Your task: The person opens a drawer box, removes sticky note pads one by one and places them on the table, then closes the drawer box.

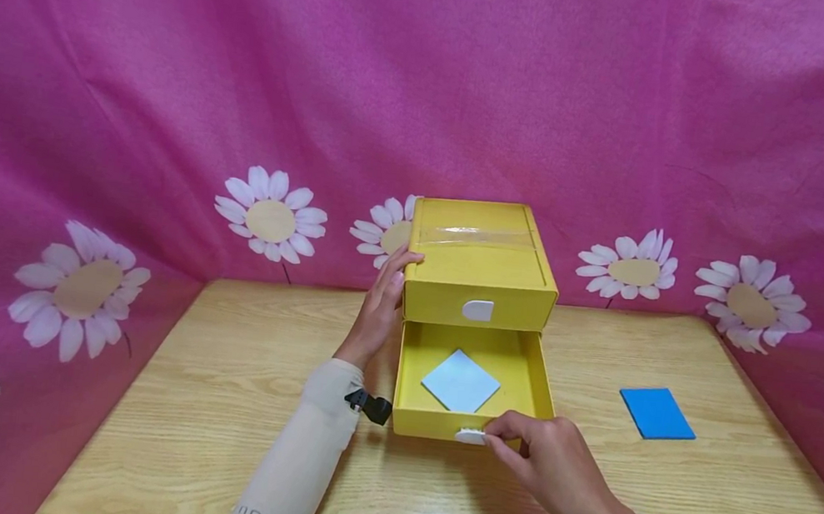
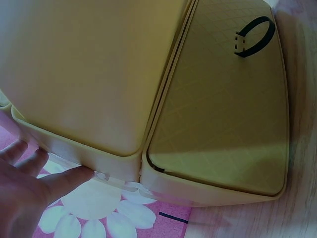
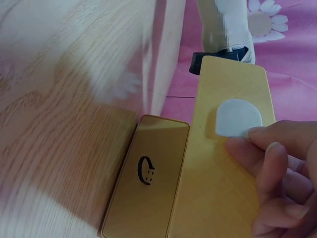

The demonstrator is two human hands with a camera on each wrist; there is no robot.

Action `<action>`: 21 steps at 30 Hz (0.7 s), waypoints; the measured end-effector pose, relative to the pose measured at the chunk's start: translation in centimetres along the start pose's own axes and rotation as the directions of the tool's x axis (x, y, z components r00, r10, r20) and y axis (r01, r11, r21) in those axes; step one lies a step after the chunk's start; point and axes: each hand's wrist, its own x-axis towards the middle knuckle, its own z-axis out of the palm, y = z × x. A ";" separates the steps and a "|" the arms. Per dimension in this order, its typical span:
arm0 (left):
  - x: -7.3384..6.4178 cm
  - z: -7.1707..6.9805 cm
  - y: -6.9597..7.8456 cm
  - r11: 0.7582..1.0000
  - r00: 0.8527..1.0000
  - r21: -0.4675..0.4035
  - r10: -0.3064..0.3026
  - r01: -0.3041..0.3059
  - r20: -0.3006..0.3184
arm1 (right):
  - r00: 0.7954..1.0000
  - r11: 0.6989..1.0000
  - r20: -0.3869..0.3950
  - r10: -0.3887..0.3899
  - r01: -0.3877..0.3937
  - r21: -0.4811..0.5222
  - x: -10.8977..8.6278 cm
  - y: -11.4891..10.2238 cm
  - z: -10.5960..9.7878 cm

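A yellow two-drawer box stands on the table, its upper drawer closed and its lower drawer pulled out. Inside the lower drawer lies a pale blue square, turned cornerwise. My right hand pinches the edge of the white drawer handle between thumb and finger; the right wrist view shows this handle close up. Against the box's left side rests my left hand, its fingers extended along the upper part. In the left wrist view, those fingers touch the box's edge.
A bright blue square lies on the wooden table to the right of the box. Close behind the box hangs a pink cloth with daisies, which also borders both sides. Clear tape crosses the box top.
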 end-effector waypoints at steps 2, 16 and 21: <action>0.0 0.0 0.0 1.000 1.000 0.001 0.003 -0.003 0.003 | 1.000 1.000 0.003 0.002 -0.002 0.005 0.0 0.0 0.0; 0.0 0.0 -0.1 1.000 1.000 -0.003 0.011 -0.011 0.006 | 0.998 0.999 -0.041 -0.040 0.039 -0.026 -0.2 -0.2 -0.1; 0.0 -0.1 -0.1 1.000 1.000 -0.006 0.015 -0.015 0.008 | 0.996 0.997 -0.055 -0.065 0.062 -0.041 -0.2 -0.1 -0.5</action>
